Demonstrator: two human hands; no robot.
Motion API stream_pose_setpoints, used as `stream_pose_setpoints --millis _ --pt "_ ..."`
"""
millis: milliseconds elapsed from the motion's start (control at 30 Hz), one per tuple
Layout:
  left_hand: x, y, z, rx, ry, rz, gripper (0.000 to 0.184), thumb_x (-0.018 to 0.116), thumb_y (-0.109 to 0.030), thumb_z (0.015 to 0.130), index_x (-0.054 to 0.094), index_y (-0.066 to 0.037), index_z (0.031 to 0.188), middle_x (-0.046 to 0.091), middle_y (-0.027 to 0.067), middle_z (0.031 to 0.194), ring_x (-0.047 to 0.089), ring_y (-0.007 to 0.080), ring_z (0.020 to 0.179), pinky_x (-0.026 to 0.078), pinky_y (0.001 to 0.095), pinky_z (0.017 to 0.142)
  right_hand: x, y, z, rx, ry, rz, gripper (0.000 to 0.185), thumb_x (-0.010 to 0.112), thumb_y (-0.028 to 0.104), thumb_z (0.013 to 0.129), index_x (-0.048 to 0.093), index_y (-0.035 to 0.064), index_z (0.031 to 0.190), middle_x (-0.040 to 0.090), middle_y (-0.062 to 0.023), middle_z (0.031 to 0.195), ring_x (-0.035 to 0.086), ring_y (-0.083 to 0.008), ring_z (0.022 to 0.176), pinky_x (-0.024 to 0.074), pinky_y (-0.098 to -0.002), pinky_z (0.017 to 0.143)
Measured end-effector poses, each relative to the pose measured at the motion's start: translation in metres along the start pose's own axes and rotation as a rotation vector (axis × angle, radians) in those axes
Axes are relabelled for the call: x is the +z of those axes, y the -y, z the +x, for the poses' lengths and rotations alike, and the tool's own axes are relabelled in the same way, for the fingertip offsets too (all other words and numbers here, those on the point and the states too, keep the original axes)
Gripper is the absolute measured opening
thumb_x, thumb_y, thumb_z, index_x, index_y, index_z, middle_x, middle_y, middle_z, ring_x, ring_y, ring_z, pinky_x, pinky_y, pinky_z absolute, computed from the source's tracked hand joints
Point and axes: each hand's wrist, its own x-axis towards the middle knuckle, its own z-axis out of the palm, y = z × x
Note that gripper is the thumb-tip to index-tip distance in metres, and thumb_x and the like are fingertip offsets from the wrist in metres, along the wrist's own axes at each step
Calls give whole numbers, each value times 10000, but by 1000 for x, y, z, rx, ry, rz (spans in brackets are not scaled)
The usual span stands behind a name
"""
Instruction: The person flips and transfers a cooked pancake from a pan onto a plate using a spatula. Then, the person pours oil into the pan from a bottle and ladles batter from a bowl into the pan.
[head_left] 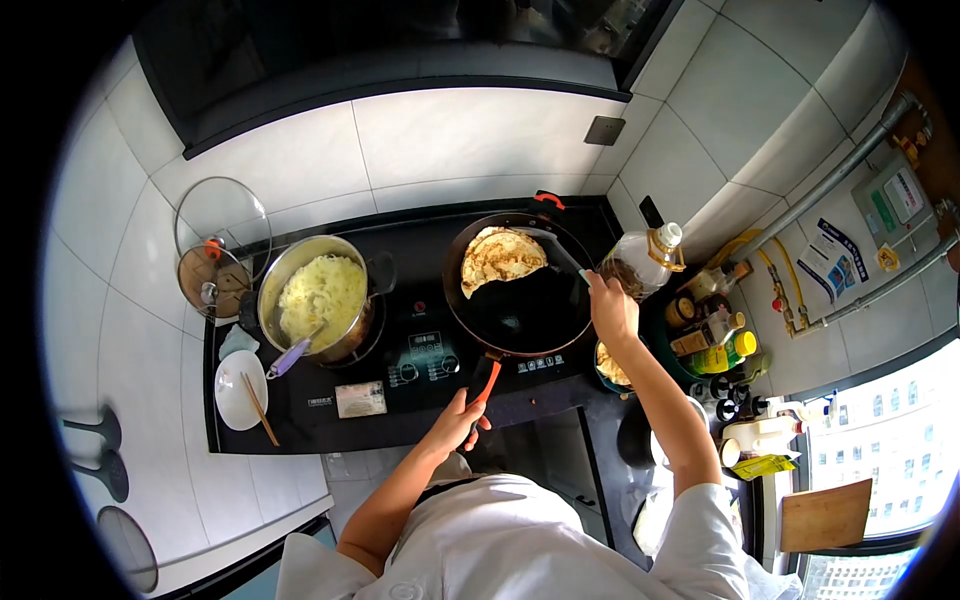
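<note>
White cloth of the wearer's shirt (500,530) lies closest, below the two outstretched forearms. Left hand (455,426) has its fingers clamped round the lower part of the orange handle (489,379), well back from the hot rim, a grip that seems meant to steady the pan (530,318) while sparing the skin. Right hand (613,308) comes in from the side, fingers closed on the spatula (567,258), whose blade slants down over the pan's far right part toward the pancake (500,262). That low slant probably suits getting under a thin edge; whether the tip is beneath the pancake or only beside it, I cannot tell.

The pancake, browned in patches, lies in the pan's far left part, leaving dark metal bare nearer the wearer. A second pancake (610,366) sits just right of the pan, partly hidden by the right forearm, presumably for short reach.

On the cooktop's left stands the pot (267,305), full of pale shreds (325,280), a purple-handled ladle (291,357) leaning out toward the wearer, handy to grasp. Its lid (218,225) stands against the wall behind, likely to save counter space. Chopsticks (261,408) rest across the bowl (236,393).
</note>
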Motion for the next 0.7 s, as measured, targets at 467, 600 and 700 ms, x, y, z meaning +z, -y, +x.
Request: stream_pose_setpoints --millis 467,600,700 --pt "0 5 2 -1 -34 -6 263 417 -297 996 355 -84 1137 564 114 806 423 104 397 351 239 358 -51 -21 7 -40 251 223 229 619 149 814 624 108 1040 663 -169 885 631 -365 845 511 -439 745" --pt "-1 2 1 16 5 4 260 415 -289 996 357 -89 1152 562 112 803 429 104 398 355 235 358 -66 -64 7 -39 361 246 226 622 208 806 677 52 960 660 -177 936 629 -350 888 500 -423 790" --pt "-2 5 3 21 4 5 253 414 -281 996 359 -97 1160 560 111 801 431 105 399 357 232 355 -92 -59 5 112 410 255 254 627 221 804 677 38 972 659 -183 963 626 -356 900 497 -414 810"
